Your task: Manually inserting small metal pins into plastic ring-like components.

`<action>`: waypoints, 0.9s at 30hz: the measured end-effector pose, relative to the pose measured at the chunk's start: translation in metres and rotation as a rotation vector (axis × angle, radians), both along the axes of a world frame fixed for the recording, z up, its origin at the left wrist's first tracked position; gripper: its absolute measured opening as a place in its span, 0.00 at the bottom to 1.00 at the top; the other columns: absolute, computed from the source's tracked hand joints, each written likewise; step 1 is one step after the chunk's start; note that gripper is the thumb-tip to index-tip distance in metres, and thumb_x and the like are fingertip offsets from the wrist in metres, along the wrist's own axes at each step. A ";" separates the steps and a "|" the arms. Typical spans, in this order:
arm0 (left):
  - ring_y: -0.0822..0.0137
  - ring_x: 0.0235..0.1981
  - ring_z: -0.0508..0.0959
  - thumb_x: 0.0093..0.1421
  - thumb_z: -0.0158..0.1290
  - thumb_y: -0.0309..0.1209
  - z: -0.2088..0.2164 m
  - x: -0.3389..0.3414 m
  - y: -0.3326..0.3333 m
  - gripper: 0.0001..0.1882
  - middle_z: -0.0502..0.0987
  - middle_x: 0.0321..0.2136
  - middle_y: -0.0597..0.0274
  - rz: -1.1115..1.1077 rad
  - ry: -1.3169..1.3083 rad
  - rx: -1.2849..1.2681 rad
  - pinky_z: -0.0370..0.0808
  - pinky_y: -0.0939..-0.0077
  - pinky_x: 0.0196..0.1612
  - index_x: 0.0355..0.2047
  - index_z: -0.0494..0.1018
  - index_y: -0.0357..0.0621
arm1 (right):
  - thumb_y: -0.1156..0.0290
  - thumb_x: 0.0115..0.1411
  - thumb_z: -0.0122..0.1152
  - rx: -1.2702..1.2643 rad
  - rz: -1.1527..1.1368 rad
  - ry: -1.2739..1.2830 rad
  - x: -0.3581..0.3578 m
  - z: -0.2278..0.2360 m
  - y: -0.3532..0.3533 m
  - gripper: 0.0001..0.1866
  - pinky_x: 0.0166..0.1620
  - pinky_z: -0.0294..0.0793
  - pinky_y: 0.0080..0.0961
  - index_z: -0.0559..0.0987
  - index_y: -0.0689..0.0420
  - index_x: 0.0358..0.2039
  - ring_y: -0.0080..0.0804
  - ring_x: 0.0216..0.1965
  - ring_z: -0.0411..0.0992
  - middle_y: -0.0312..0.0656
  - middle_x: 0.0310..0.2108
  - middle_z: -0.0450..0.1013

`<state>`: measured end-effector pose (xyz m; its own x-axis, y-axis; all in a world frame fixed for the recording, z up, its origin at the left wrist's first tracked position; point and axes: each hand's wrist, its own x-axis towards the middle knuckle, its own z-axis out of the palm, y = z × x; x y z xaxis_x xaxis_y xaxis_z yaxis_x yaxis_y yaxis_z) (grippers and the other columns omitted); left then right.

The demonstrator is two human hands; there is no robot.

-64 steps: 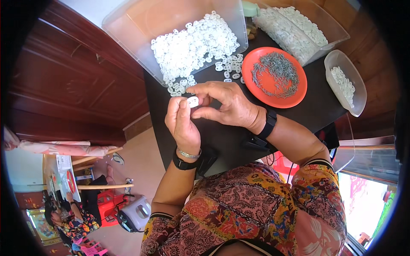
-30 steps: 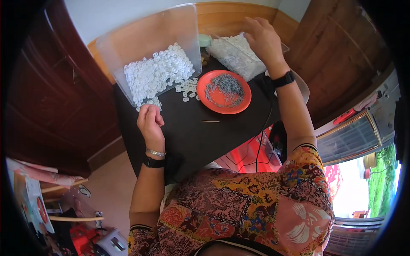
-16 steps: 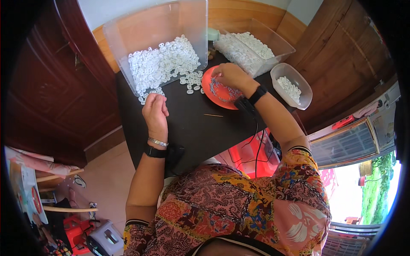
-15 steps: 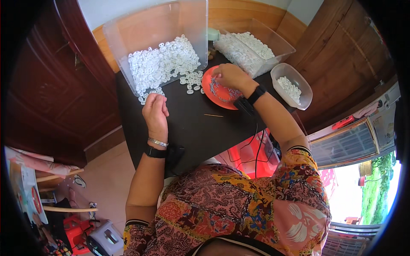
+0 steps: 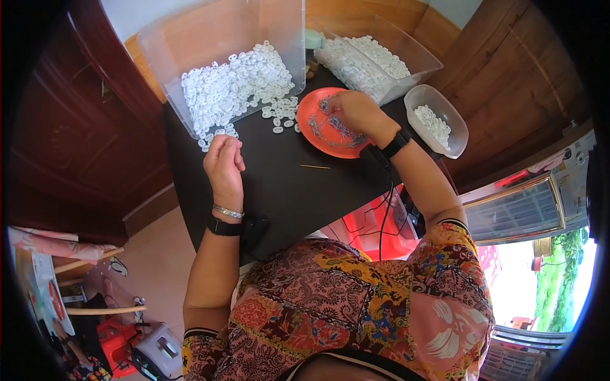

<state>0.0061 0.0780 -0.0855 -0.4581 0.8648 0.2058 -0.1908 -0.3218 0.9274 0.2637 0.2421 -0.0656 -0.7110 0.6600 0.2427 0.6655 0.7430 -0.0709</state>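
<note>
My right hand [image 5: 365, 116] reaches over an orange-red plate [image 5: 305, 126], its fingers pinched together at the far side. Thin grey metal-looking pieces [image 5: 343, 132] lie scattered on the plate; whether one is between the fingertips I cannot tell. My left hand [image 5: 223, 168] is closed above the table, fingers curled and thumb against them, its contents hidden. Just beyond it, small white oval pieces with two holes [image 5: 219, 95] spill from a clear plastic bin tipped on its side [image 5: 222, 28]. Several more ovals [image 5: 279, 113] lie between bin and plate.
A thin brown stick [image 5: 315, 166] lies on the dark table [image 5: 279, 197]. At the back right stands a clear box [image 5: 422, 70] of white pieces; a smaller translucent tub [image 5: 460, 117] with more is right of the plate. Black cables [image 5: 382, 222] hang past the table edge by a red container [image 5: 362, 238].
My right hand has shifted slightly right over the plate, uncovering more grey pieces. My left hand stays closed in nearly the same place. The whole view has shifted a little.
</note>
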 end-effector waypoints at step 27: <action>0.80 0.13 0.59 0.60 0.46 0.31 -0.005 -0.005 0.004 0.11 0.62 0.14 0.72 0.015 0.028 -0.033 0.56 0.86 0.16 0.22 0.68 0.41 | 0.70 0.49 0.54 0.006 0.139 0.001 -0.028 0.010 -0.011 0.07 0.36 0.70 0.41 0.76 0.57 0.30 0.46 0.33 0.72 0.46 0.28 0.72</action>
<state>0.0011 0.0825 -0.0906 -0.4658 0.8641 0.1905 -0.1596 -0.2938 0.9425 0.2354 0.2311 -0.0552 -0.7951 0.5538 0.2470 0.5564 0.8283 -0.0661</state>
